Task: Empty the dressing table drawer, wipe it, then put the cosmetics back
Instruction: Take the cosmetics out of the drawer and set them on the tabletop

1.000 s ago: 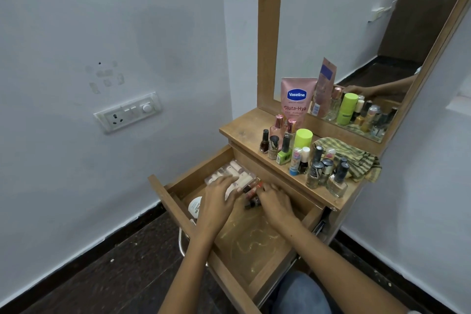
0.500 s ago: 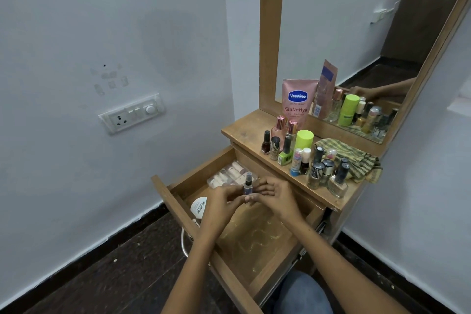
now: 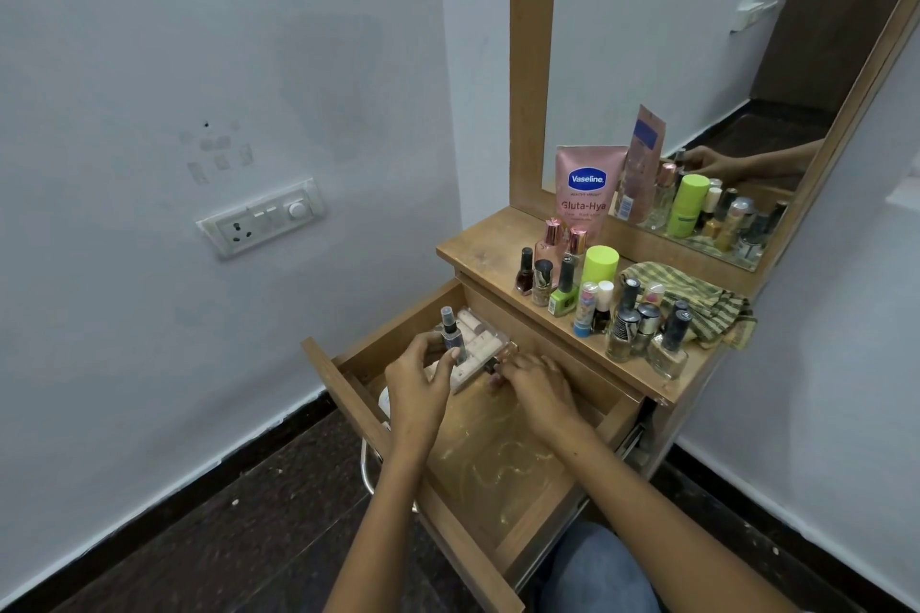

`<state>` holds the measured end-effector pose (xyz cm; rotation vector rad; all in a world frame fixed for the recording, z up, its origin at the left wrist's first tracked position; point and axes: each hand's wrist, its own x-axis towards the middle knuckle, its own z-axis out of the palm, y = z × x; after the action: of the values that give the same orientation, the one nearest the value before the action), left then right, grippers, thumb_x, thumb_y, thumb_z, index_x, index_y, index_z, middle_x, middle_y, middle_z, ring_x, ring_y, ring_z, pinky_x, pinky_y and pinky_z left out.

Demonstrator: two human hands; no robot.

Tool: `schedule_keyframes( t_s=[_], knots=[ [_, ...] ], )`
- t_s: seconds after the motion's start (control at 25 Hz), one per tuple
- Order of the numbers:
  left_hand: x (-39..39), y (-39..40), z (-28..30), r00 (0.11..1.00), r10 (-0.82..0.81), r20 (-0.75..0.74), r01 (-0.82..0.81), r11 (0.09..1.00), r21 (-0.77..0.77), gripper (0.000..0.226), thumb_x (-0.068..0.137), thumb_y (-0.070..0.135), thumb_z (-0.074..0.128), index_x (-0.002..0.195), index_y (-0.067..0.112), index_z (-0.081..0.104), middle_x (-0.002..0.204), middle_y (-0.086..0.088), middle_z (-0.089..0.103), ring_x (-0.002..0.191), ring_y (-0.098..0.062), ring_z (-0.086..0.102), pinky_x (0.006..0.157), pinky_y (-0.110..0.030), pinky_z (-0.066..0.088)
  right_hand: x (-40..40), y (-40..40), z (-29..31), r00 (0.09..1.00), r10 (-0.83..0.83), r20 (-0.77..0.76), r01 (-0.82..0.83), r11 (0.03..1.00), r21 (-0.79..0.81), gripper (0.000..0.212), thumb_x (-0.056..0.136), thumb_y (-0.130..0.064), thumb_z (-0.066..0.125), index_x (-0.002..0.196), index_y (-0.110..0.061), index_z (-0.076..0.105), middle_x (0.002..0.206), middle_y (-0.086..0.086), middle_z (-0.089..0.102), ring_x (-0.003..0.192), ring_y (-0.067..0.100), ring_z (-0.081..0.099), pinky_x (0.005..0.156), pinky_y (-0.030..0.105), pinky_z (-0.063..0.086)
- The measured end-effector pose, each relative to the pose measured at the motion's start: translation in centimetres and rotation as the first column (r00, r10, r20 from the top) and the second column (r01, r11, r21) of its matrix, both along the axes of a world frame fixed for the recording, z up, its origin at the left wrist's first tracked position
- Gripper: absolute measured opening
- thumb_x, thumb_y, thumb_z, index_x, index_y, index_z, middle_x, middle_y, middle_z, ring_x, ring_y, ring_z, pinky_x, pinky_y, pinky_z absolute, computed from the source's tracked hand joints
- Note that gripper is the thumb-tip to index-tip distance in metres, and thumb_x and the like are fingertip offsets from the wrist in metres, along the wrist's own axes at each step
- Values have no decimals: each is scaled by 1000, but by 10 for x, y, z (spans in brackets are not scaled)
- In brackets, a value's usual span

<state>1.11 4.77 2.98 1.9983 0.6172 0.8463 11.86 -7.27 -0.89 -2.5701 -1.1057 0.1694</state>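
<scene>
Left hand (image 3: 415, 376): your fingers pinch the spray bottle (image 3: 452, 333) above the drawer (image 3: 348, 381) edge.
Right hand (image 3: 535, 381): your fingers curl on something small; bare liner behind.

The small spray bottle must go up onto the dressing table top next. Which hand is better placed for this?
The left hand: it already holds the small spray bottle upright above the drawer. The right hand is low inside it.

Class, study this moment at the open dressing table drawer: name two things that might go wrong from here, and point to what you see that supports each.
1. The left hand pinches a small spray bottle by fingertips only; it might slip into the drawer.
2. The tabletop is crowded with upright nail polish bottles near its front edge; setting more items down may topple some.
</scene>
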Motion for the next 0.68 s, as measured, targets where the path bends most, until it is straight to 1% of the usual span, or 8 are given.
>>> schedule_keyframes(
  t_s=[0.16,0.28,0.32,0.4,0.48,0.52,0.6,0.68],
  knots=[
    [1,0,0,1000,4,-10,-4,1000,1,21,85,15,68,105,20,67,94,18,62,86,6,58,73,-10,44,0,0,0,994,-38,102,50,992,-118,17,90,-19,59,106,-20,65,137,7,43,130,24,35,108,40,30],
    [1,-1,1,1000,12,-15,-12,1000,5,21,86,15,68,106,18,67,97,16,62,86,7,56,71,-7,42,-3,-1,6,998,-28,62,33,995,-92,15,90,-19,59,104,-18,65,124,4,57,119,21,49,101,37,38],
    [1,-1,2,1000,7,-15,-7,1000,4,21,86,15,68,106,18,67,97,16,63,86,7,57,71,-7,42,-5,-3,9,999,-35,16,35,999,-33,16,92,-19,57,106,-19,64,118,1,61,113,18,55,97,35,43],
    [2,-1,5,1000,-22,-5,22,1000,-20,20,85,14,68,103,21,68,97,15,65,86,8,57,72,-8,44,-12,-6,13,989,-92,-119,115,972,204,21,94,-18,55,114,-19,60,114,-2,63,105,13,60,87,28,51],
    [5,3,9,998,-56,22,57,997,-49,19,84,14,69,98,25,67,94,15,67,87,5,60,76,-16,50,-25,-11,15,952,-156,-264,270,833,483,27,93,-14,57,120,-17,58,113,1,64,103,12,62,82,23,54],
    [10,5,13,997,-69,34,71,995,-66,18,83,13,70,98,23,68,94,12,68,88,1,62,77,-21,52,-30,-14,15,930,-174,-323,337,755,563,29,92,-13,58,121,-16,57,112,2,65,103,13,63,83,24,55],
    [27,10,22,995,-90,43,94,990,-105,18,83,13,70,101,17,70,96,2,71,89,-11,66,79,-28,54,-36,-18,14,901,-177,-397,404,674,618,30,91,-12,59,121,-16,57,109,4,67,102,14,64,84,30,57],
    [48,13,31,992,-120,40,124,985,-116,21,82,14,71,103,13,71,97,-5,72,87,-14,67,79,-28,55,-36,-21,15,884,-168,-436,436,633,640,25,91,-10,60,116,-15,58,105,3,68,99,14,65,82,29,57]
  ],
)
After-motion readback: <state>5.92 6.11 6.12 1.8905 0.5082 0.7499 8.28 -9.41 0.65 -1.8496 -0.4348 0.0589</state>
